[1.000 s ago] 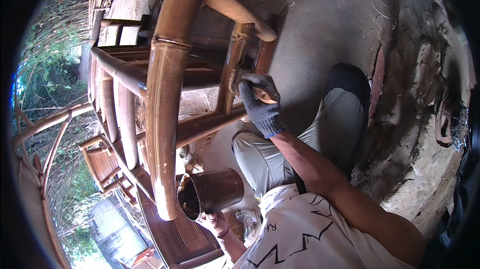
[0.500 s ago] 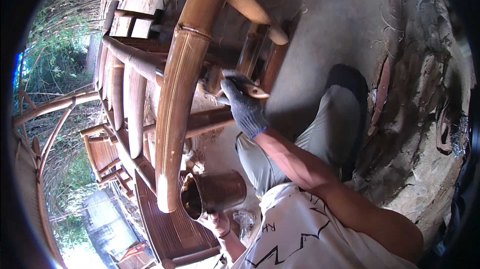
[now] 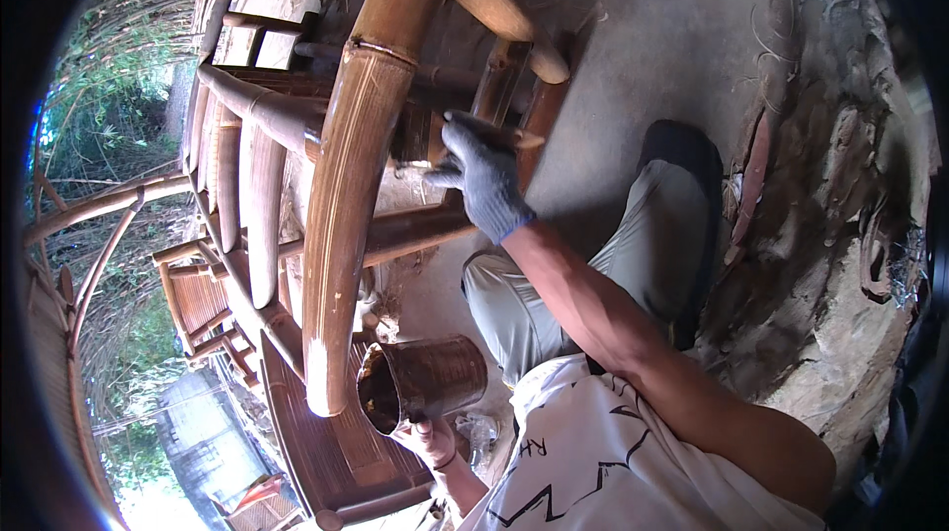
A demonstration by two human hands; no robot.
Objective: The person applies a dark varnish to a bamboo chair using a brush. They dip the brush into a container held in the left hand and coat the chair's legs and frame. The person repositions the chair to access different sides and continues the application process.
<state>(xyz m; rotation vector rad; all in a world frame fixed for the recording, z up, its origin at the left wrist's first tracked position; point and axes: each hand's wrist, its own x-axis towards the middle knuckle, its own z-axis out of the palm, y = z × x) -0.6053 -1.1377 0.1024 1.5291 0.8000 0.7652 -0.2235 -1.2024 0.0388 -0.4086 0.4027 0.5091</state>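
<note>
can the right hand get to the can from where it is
Probably yes: the left hand holds the can open and uncovered, though the bamboo pole seen close by may crowd the right hand.

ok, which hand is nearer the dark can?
Left. The left hand grips the can near its rim; the gloved right hand is farther off, by the bamboo frame.

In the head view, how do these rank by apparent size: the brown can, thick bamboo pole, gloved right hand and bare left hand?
1. Thick bamboo pole
2. Brown can
3. Gloved right hand
4. Bare left hand, only its visible part
</note>
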